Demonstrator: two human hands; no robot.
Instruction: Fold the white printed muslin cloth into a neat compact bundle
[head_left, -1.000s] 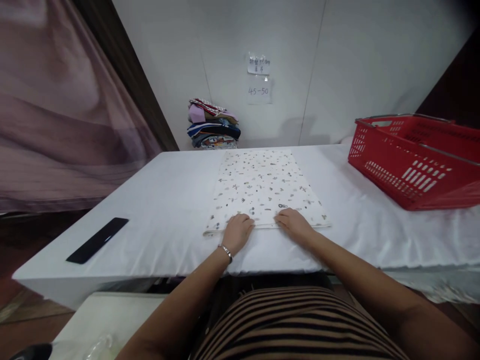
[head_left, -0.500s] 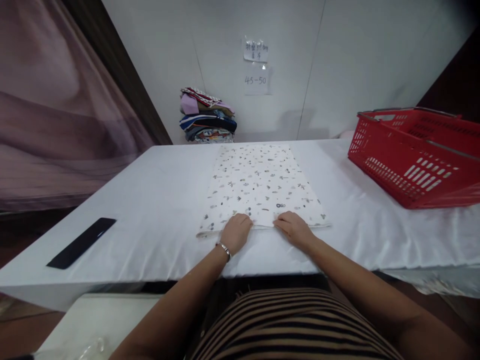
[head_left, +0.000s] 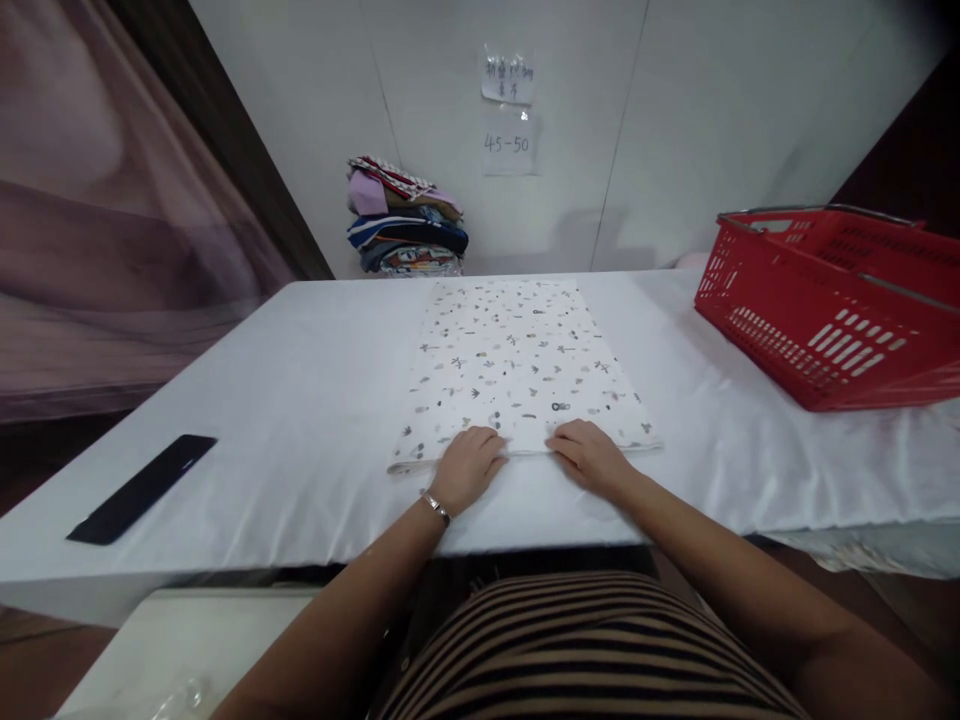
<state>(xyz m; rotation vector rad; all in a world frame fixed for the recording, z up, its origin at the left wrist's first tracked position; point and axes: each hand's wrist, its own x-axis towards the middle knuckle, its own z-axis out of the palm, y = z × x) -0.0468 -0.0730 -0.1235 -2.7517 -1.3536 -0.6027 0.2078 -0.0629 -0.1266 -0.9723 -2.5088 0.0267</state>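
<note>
A white cloth (head_left: 510,360) with small grey and brown printed motifs lies folded flat on the white-covered table (head_left: 300,400). Its near edge runs level with both hands and shows more than one layer at the left corner. My left hand (head_left: 471,465), with a bracelet at the wrist, is closed on that edge left of the middle. My right hand (head_left: 589,455) pinches the same edge a short way to the right. A gap of bare cloth edge lies between the two hands. Some fingertips are hidden under the hands.
A red plastic basket (head_left: 825,320) stands at the table's right side. A stack of folded fabrics (head_left: 409,220) sits behind the far edge against the wall. Toward the left lies a flat black object (head_left: 142,490). Two paper signs (head_left: 510,145) hang on the wall.
The view has shifted slightly, so the background sits a little higher and further left. Both hands stay at the cloth's near edge, with the cloth still flat.
</note>
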